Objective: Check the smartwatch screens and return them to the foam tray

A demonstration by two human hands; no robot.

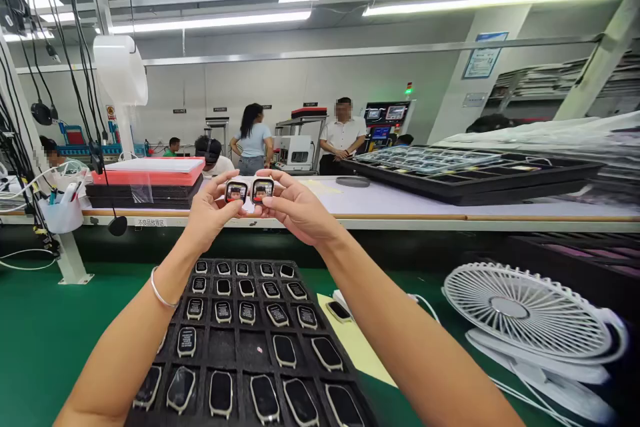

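Side by side in front of me, two smartwatch bodies with lit screens are held up above the tray. My left hand point(214, 205) is closed on the left smartwatch point(235, 192), gripping it by its edges. The right smartwatch point(262, 191) is in my right hand point(295, 205), with the thumb at its lower screen edge. Both screens show a similar picture with some red in it. Below my wrists lies a black compartment tray point(235, 347) holding several smartwatch bodies, mostly dark-screened, some showing lines of text. Two middle compartments hold no watch.
A white fan point(510, 307) stands at the right. Beside the tray, another smartwatch point(339, 311) lies on yellow paper point(367, 353). Black trays point(470, 173) and a red-topped stack point(150, 170) rest on the shelf point(400, 213). Cables hang at the left; several people are beyond.
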